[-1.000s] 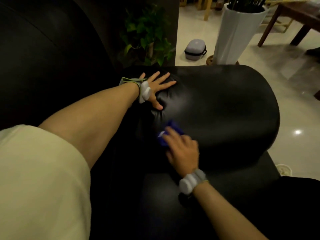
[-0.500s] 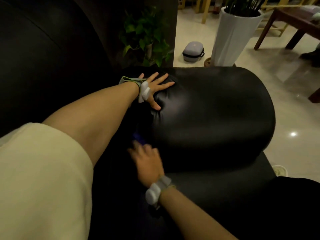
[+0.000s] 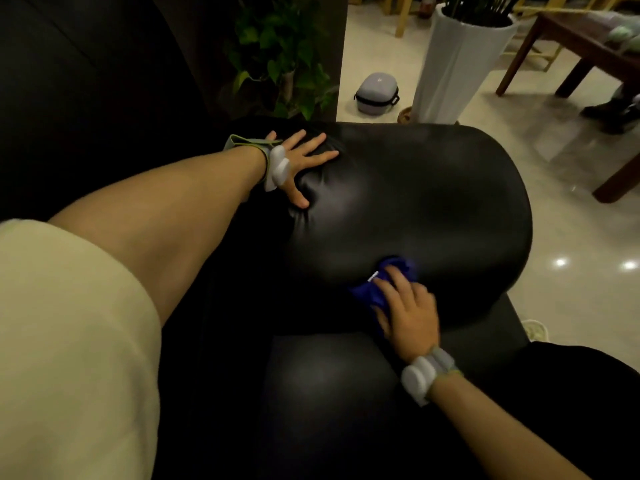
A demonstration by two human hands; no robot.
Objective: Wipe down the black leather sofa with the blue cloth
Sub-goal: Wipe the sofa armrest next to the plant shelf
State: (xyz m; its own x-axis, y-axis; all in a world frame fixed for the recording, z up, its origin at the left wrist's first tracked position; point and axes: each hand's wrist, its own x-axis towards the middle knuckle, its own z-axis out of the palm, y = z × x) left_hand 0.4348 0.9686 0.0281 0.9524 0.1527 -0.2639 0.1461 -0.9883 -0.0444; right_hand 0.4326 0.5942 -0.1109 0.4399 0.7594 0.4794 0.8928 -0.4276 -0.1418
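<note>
The black leather sofa fills the view, its rounded armrest (image 3: 433, 202) bulging in the middle. My left hand (image 3: 299, 161) lies flat with spread fingers on the armrest's far left top, dimpling the leather. My right hand (image 3: 407, 306) presses a crumpled blue cloth (image 3: 372, 289) against the armrest's near inner side, just above the seat cushion (image 3: 329, 393). The fingers curl over the cloth and hide most of it; blue folds stick out to the left and above the fingers.
Beyond the armrest stand a leafy plant (image 3: 280, 60), a grey zip case (image 3: 376, 93) on the pale tiled floor, and a tall white planter (image 3: 457, 64). A dark wooden table (image 3: 588, 50) is at the far right. The sofa back rises at left.
My right hand swept the cloth left into the gap by the seat half a second ago, then back right along the armrest's inner side. The left hand stayed put.
</note>
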